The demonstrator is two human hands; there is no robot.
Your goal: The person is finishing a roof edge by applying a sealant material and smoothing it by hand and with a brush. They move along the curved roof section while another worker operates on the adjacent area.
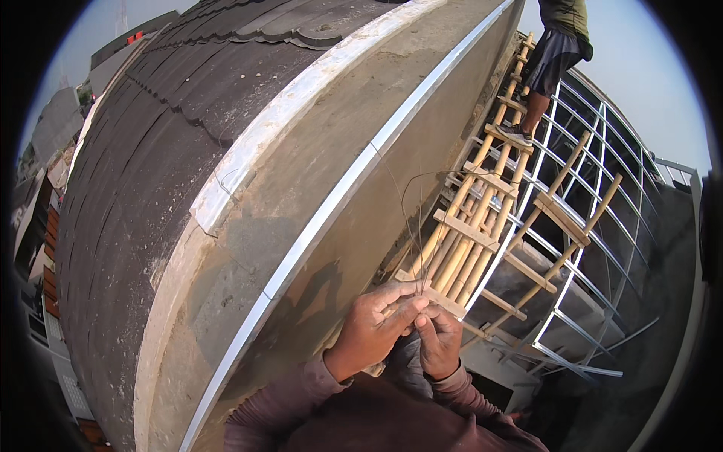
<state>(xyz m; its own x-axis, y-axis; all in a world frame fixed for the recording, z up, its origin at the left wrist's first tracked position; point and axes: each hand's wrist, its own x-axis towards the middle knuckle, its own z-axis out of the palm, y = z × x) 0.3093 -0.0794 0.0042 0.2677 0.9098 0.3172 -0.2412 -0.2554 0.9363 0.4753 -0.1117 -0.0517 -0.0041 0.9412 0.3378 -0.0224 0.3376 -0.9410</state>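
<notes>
Close together in front of my chest, my left hand [374, 329] and my right hand [439, 340] pinch a thin dark wire [419, 265]. Its strands rise from between my fingertips, and one long end loops up and to the right over the bamboo. Thumbs and forefingers almost meet, so the gripped part of the wire is hidden. To the left of my hands is a grey cement wall [354, 241]. A shiny metal strip [324, 209] runs lengthwise along its upper edge.
Bamboo ladders with wooden rungs [471, 233] slope up at the right. Another person [557, 45] stands on them higher up. Beyond lies an open metal frame [595, 260] above a drop. Dark roof tiles [158, 188] and a white-edged ledge [263, 128] fill the left.
</notes>
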